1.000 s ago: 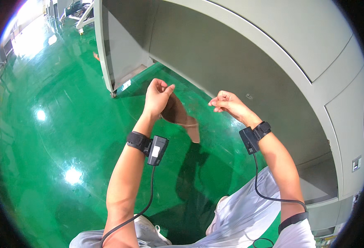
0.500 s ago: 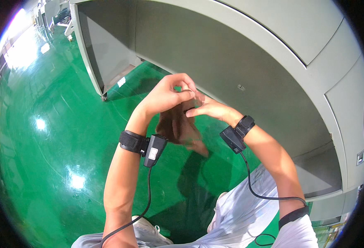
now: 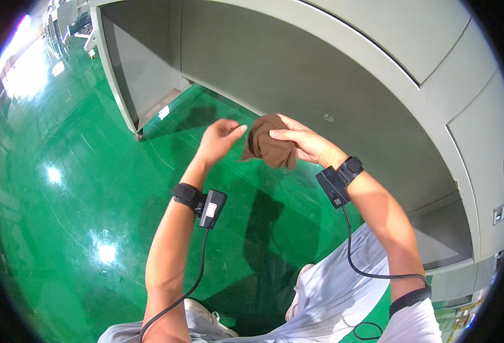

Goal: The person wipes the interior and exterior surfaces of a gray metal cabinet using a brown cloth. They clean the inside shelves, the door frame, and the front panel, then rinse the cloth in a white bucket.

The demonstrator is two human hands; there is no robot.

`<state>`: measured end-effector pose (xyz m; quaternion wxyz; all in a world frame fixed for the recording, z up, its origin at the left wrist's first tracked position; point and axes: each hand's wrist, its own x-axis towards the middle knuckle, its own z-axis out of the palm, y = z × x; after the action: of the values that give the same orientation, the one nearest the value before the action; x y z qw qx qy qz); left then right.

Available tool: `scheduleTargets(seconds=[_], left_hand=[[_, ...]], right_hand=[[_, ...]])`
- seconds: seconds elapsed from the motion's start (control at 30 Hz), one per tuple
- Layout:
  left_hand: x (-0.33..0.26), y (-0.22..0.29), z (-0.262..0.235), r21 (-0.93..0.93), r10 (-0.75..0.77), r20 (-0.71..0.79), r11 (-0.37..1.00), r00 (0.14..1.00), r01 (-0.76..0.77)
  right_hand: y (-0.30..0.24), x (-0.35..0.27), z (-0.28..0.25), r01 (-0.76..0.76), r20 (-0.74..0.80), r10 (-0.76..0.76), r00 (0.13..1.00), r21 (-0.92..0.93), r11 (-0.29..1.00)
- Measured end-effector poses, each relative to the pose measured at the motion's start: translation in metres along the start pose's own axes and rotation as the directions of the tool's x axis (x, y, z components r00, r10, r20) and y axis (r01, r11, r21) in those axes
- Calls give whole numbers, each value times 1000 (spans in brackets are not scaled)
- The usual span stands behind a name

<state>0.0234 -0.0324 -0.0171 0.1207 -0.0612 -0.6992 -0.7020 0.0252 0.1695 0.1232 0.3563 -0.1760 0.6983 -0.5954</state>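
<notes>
The person is standing on a glossy green floor (image 3: 74, 188) and holding a small brown cloth (image 3: 270, 146) up in front of the chest, clear of everything around it. The right hand (image 3: 300, 143) is closing around the cloth from the 3 o'clock side, fingers wrapping over its top and thumb pressing into its face, so the fabric is bunching into a crumpled wad with one corner hanging down toward 6 o'clock. That full grip looks like the reason the cloth is keeping its balled shape rather than draping open.

The left hand (image 3: 220, 140) is sitting just beside the cloth at its 9 o'clock, fingers loosely spread and slightly curled, with the fingertips pointing at the fabric; whether they are actually touching it cannot be told (a thin gap seems to show). It is gripping nothing.

Each wrist is wearing a black strap carrying a small boxy device (image 3: 212, 208), with a cable trailing down toward the body, which probably explains the forearms being kept raised and apart.

A large grey metal cabinet (image 3: 320, 74) is curving across the view from 11 o'clock round to 3 o'clock, well beyond the hands. The person's white shoes (image 3: 206, 317) are showing near 6 o'clock.
</notes>
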Motion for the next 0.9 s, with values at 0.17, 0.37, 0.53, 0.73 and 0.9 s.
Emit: scheduleTargets(seconds=[0.17,0.37,0.53,0.73,0.9], left_hand=[[-25,-37,14,-155,-499,493,756,713,636],[-35,-58,17,-626,-139,741,213,657,750],[-19,9,24,-768,-246,266,531,932,359],[6,0,9,-543,-224,88,806,971,235],[4,17,-13,-485,-202,-138,867,970,112]], right_hand=[[-17,-10,17,16,-126,-4,992,95,995],[-7,-2,10,-1,-45,2,999,16,1000],[13,1,-15,-186,-99,188,977,28,982],[37,13,-55,-244,-408,256,876,82,966],[26,15,-50,-127,-612,86,786,-24,992]])
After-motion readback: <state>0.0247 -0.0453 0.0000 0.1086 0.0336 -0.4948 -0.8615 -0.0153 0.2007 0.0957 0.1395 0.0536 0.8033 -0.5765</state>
